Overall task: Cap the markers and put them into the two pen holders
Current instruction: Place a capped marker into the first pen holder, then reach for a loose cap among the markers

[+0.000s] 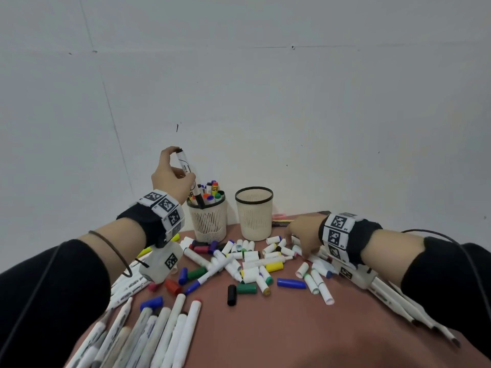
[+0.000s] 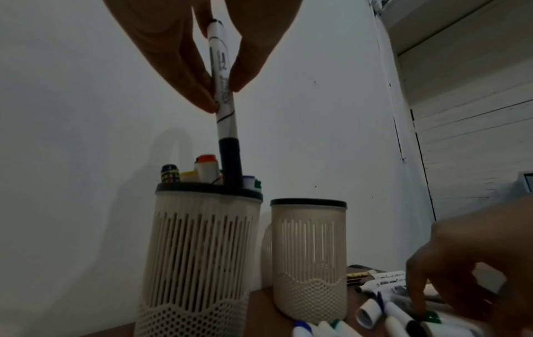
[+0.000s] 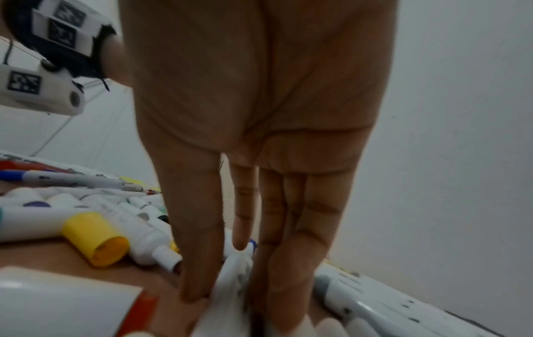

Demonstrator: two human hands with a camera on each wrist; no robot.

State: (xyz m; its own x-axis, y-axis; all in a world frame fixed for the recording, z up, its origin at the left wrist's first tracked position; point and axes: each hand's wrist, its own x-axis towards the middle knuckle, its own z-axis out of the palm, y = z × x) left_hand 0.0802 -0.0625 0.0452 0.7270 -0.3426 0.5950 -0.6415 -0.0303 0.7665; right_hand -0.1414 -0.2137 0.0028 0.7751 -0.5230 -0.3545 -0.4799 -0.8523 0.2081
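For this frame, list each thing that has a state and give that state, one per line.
left hand: grips the black-capped marker, above the left holder
black-capped marker: capped, near upright, cap end inside the left holder's rim
left holder: upright, crowded with capped markers
right holder: upright, no markers visible inside
right hand: fingers down around a white marker on the table
yellow cap: loose, lying on its side
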